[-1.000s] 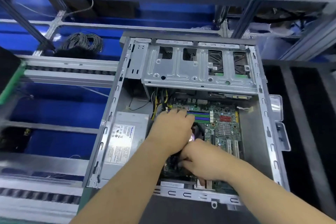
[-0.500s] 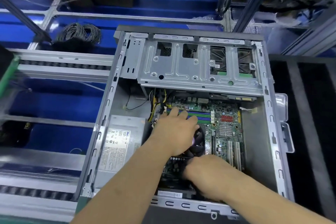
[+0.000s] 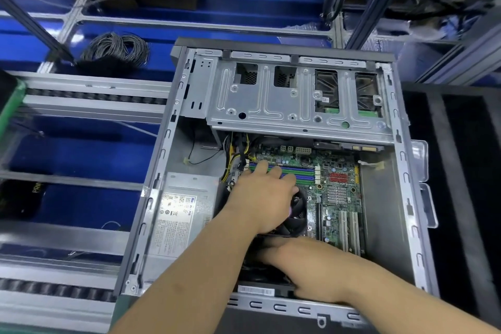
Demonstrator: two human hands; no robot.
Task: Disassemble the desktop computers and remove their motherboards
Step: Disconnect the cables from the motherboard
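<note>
The head camera looks down into an open computer case point(image 3: 404, 198), where the green motherboard point(image 3: 336, 198) lies flat at the bottom, under and just past both hands. The left hand point(image 3: 265, 198) rests open on the round black fan point(image 3: 296, 214) with straight fingers reaching over the memory slots point(image 3: 303, 172), and the right hand point(image 3: 306, 274) reaches low at the near edge, but I cannot tell if it holds anything. The board looks thin, stiff and easy to break, so it is best held by its bare edges, not by the tiny parts.
</note>
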